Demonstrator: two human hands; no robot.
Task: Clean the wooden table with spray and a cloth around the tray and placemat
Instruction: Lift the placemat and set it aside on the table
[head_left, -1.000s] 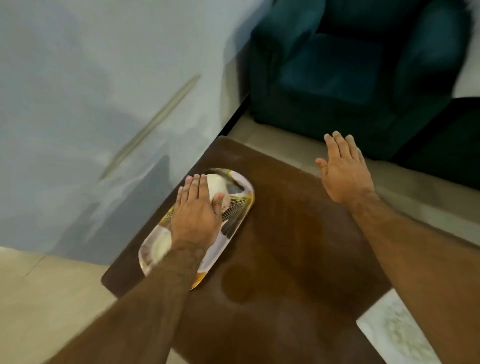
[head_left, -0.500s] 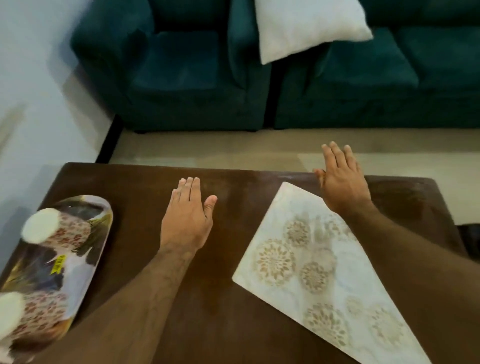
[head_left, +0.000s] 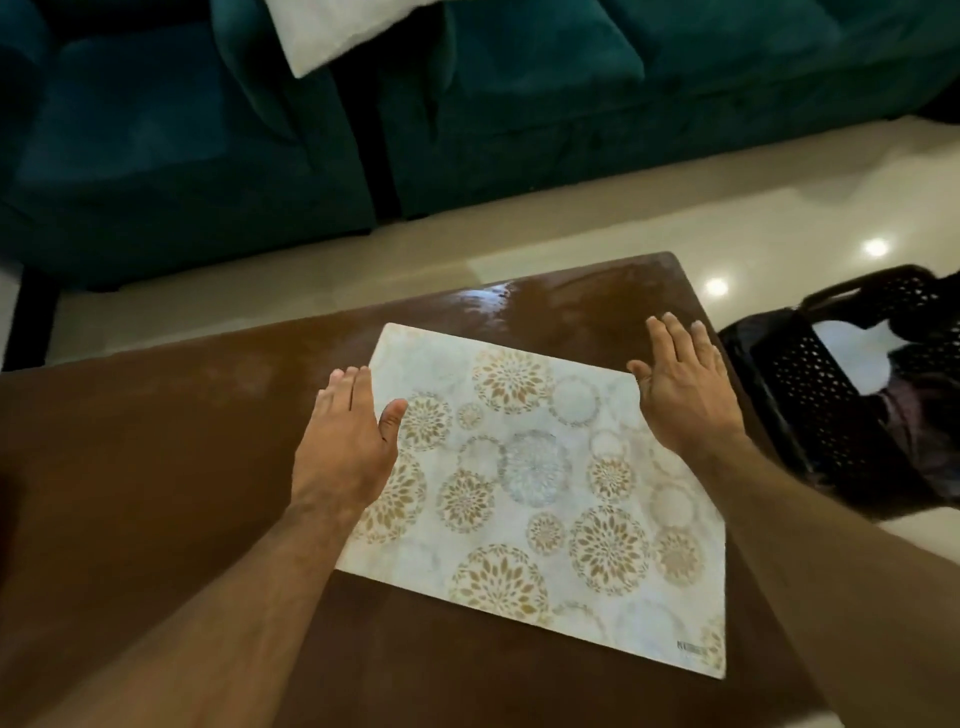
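A pale placemat (head_left: 535, 499) with gold flower rounds lies slanted on the dark wooden table (head_left: 156, 467). My left hand (head_left: 348, 441) is flat and empty over the mat's left edge, fingers together, thumb out. My right hand (head_left: 685, 389) is flat and empty at the mat's far right corner, fingers spread slightly. The tray, the spray and the cloth are out of view.
A black perforated basket (head_left: 810, 415) holding white and dark items stands on the floor just right of the table. A teal sofa (head_left: 467, 104) with a white cushion (head_left: 332, 31) runs along the far side. Pale shiny floor (head_left: 571, 218) lies between sofa and table.
The view has swung right: the tray left the frame and the placemat came to the centre. My left hand came off the tray and both hands now flank the mat.
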